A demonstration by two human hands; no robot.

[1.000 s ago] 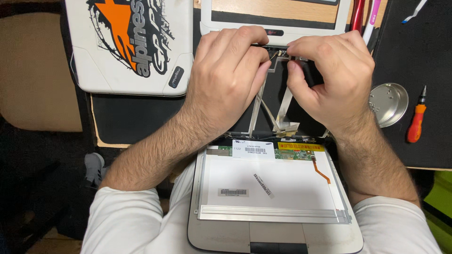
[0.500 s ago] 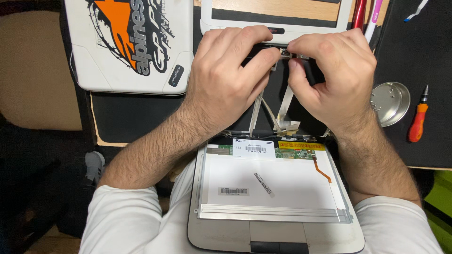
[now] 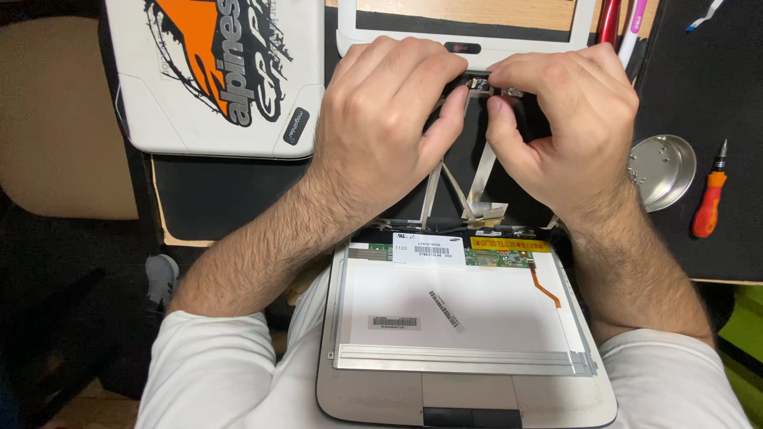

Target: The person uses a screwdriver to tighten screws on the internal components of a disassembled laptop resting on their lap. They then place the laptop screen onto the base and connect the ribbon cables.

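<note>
Two hands on one small joint. Nearest you lay the panel (image 3: 461, 314), face down in its lid. Ribbons (image 3: 477, 179) ran up to the connector (image 3: 481, 82), pinched between your left hand (image 3: 381, 119) and right hand (image 3: 568, 131). Risk: a skewed pull could have torn a ribbon.

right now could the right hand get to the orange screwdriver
Probably yes: the orange screwdriver lies uncovered just right of the right hand, only the small metal dish between; the fingers are busy pinching a small connector.
</note>
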